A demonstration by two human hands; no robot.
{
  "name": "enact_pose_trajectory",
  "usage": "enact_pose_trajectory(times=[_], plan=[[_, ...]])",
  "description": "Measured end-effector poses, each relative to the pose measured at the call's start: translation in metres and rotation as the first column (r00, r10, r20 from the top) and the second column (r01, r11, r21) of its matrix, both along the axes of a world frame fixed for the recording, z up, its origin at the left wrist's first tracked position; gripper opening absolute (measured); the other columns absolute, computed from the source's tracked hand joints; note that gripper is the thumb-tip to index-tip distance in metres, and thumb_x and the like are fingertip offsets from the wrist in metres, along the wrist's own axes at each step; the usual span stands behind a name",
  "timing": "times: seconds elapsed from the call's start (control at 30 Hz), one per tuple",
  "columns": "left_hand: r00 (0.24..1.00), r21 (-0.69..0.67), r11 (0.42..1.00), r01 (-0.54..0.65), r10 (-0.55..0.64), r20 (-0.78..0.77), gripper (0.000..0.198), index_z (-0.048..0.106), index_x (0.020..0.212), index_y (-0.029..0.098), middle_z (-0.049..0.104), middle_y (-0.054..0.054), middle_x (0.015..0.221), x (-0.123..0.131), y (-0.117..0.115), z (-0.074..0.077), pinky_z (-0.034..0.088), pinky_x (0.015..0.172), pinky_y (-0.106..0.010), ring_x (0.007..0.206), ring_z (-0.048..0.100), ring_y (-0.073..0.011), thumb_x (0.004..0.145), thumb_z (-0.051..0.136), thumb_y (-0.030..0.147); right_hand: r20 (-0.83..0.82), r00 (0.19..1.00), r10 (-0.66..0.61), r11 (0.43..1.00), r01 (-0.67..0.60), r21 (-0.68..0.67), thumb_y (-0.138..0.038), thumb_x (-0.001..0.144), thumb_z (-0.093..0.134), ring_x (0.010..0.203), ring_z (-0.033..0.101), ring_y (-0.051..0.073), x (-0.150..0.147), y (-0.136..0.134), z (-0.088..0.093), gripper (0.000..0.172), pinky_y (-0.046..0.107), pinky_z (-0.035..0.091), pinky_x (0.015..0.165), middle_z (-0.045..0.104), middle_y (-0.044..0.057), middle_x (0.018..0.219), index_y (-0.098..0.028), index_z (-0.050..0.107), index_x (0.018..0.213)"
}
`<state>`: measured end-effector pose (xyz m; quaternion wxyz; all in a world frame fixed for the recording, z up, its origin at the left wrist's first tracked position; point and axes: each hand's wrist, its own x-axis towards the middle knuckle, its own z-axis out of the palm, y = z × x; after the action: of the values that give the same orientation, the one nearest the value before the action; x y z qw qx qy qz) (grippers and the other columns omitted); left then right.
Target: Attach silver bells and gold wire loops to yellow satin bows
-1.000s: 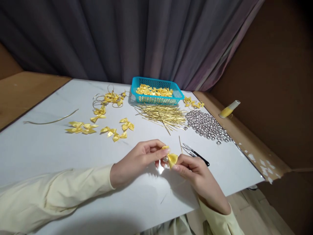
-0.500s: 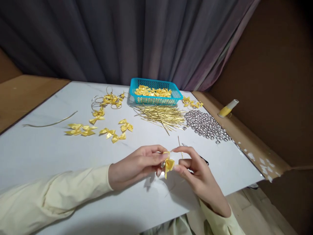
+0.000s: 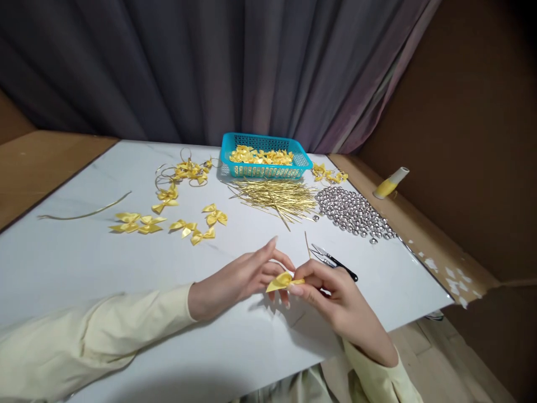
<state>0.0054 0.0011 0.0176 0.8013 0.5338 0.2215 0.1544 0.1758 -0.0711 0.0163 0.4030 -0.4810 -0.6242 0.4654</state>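
A yellow ribbon bow (image 3: 279,281) is pinched between the thumb and fingers of my right hand (image 3: 331,291), above the near part of the white table (image 3: 168,268). Close against the bow's left side is my left hand (image 3: 251,274), its thumb lifted and its fingers apart behind the bow. No bead shows on the bow from this side. Just past my right hand lie black-handled thread snips (image 3: 334,261) and a short gold twist tie (image 3: 307,244).
A blue basket (image 3: 266,172) of yellow bows stands at the back. In front are a pile of gold twist ties (image 3: 274,196) and many silver beads (image 3: 352,210). Loose bows (image 3: 138,222) lie left; a thread cone (image 3: 391,183) stands right.
My left thumb and fingers have let go of the bow and spread. My right hand now pinches the bow, which has turned, and its silver bead is no longer visible.
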Motion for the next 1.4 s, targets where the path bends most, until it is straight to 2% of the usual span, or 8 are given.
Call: enact_pose_trajectory(times=[0.13,0.27,0.4,0.6,0.83,1.1,1.27,1.4], plan=[[0.994,0.297,0.954,-0.032,0.063,-0.093,0.023,0.057,0.085,0.015,0.06,-0.001,0.075,-0.001,-0.002,0.001,0.042,0.072,-0.026,0.074,0.056,-0.0143,0.087,0.05,0.037,-0.004,1.0,-0.025,0.996,0.024,-0.084,-0.033,0.087,0.051,0.051,0.046,0.008,0.0,0.002,-0.004,0.015,0.02,0.031,0.051,0.064,-0.001,0.065,-0.019,0.051,0.08],[0.972,0.408,0.906,-0.114,0.186,-0.141,0.022,0.059,0.076,0.015,0.061,0.0,0.074,-0.001,-0.005,0.0,0.042,0.069,-0.022,0.074,0.057,-0.0127,0.087,0.05,0.031,-0.018,0.997,-0.068,0.992,0.066,-0.111,-0.035,0.086,0.05,0.045,0.03,0.007,0.0,0.005,-0.008,0.017,0.02,0.023,0.045,0.049,-0.007,0.053,-0.019,0.049,0.083],[0.952,0.413,0.891,-0.188,0.269,-0.147,0.023,0.06,0.072,0.014,0.061,0.001,0.071,0.0,-0.003,-0.001,0.042,0.066,-0.021,0.071,0.056,-0.0118,0.086,0.051,0.03,0.148,0.98,-0.131,0.988,0.141,-0.058,-0.035,0.085,0.052,0.046,0.026,0.008,0.007,0.004,-0.006,0.018,0.021,0.02,0.044,0.031,-0.009,0.049,-0.018,0.054,0.08],[0.949,0.336,0.924,-0.179,0.253,-0.189,0.02,0.058,0.076,0.014,0.06,0.0,0.068,0.001,0.002,-0.004,0.041,0.056,-0.022,0.061,0.053,-0.0113,0.082,0.056,0.033,0.274,0.956,-0.103,0.995,0.103,0.016,-0.033,0.087,0.048,0.053,0.038,0.009,0.013,-0.002,0.002,0.025,0.022,0.028,0.05,0.051,-0.003,0.06,-0.017,0.061,0.073],[0.944,0.34,0.924,-0.176,0.256,-0.207,0.026,0.061,0.073,0.013,0.058,-0.001,0.062,0.0,0.002,-0.008,0.038,0.05,-0.021,0.053,0.048,-0.0104,0.081,0.056,0.037,0.323,0.935,-0.145,0.989,0.125,0.081,-0.033,0.089,0.045,0.05,0.036,0.01,0.008,0.002,0.001,0.026,0.023,0.027,0.049,0.048,-0.003,0.057,-0.018,0.061,0.074],[0.931,0.405,0.901,-0.156,0.27,-0.244,0.036,0.066,0.071,0.012,0.062,-0.005,0.066,-0.001,0.004,-0.008,0.041,0.057,-0.025,0.061,0.052,-0.0142,0.083,0.051,0.042,0.356,0.92,-0.165,0.985,0.133,0.115,-0.031,0.09,0.044,0.048,0.034,0.009,0.007,0.003,-0.003,0.024,0.022,0.026,0.047,0.045,-0.005,0.055,-0.018,0.058,0.075],[0.914,0.43,0.882,-0.195,0.322,-0.246,0.028,0.067,0.071,0.014,0.063,-0.003,0.069,0.002,0.003,-0.006,0.041,0.061,-0.024,0.065,0.053,-0.0144,0.082,0.054,0.037,0.344,0.927,-0.151,0.988,0.126,0.093,-0.031,0.089,0.044,0.048,0.034,0.009,0.006,0.002,-0.002,0.024,0.022,0.025,0.046,0.044,-0.005,0.055,-0.018,0.057,0.074],[0.903,0.472,0.853,-0.223,0.363,-0.229,0.023,0.067,0.076,0.015,0.065,-0.003,0.082,0.003,0.004,-0.007,0.041,0.07,-0.023,0.079,0.055,-0.0167,0.081,0.056,0.034,0.346,0.928,-0.138,0.99,0.116,0.085,-0.032,0.09,0.043,0.048,0.033,0.009,0.005,0.003,-0.002,0.025,0.023,0.025,0.046,0.043,-0.005,0.055,-0.018,0.056,0.074]])
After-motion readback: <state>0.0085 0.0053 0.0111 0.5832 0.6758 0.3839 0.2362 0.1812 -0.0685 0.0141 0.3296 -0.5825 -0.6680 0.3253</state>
